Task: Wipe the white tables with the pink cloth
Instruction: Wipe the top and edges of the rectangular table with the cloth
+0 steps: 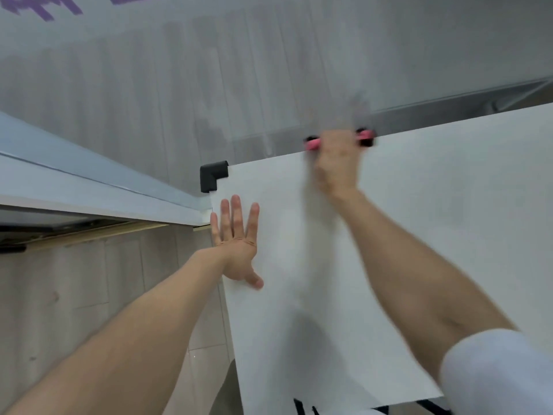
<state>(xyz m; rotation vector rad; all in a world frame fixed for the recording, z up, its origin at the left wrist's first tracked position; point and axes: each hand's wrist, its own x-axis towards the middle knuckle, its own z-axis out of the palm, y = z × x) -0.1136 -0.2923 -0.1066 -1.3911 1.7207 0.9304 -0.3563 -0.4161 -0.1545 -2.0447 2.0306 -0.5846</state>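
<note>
A white table point(434, 235) fills the right half of the head view. My right hand point(336, 166), blurred by motion, lies at the table's far edge over the pink cloth point(312, 143). Pink ends of the cloth stick out on both sides of the hand; whether the fingers curl round it is hidden by blur. My left hand point(236, 244) rests flat near the table's left edge, fingers straight and spread, holding nothing.
A black foam guard point(213, 176) caps the table's far left corner. A second white surface point(89, 187) runs along the left, beside the table. Behind is a frosted wall point(209, 85). Wood-look floor point(89, 295) lies below on the left.
</note>
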